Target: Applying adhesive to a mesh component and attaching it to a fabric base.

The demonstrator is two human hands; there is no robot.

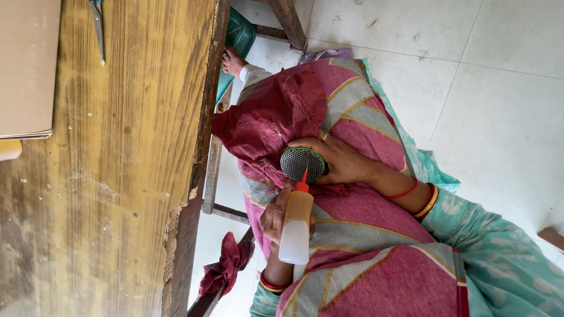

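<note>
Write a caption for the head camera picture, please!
One hand holds a round perforated disc while the other points a red-tipped squeeze bottle at it.

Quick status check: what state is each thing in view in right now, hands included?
Round green-rimmed perforated metal disc: held on the lap, mesh face showing.
Translucent plastic squeeze bottle with red nozzle: capless, tip at the disc's edge.
Left hand: grip closed round the bottle.
Right hand: grip closed on the disc.
Metal scissors: lying on the wooden table.

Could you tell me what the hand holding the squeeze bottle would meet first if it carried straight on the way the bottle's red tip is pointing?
Most likely the round perforated metal piece held by the other hand. The squeeze bottle in this hand has its red tip at the mesh already; whether they touch is unclear.
</note>
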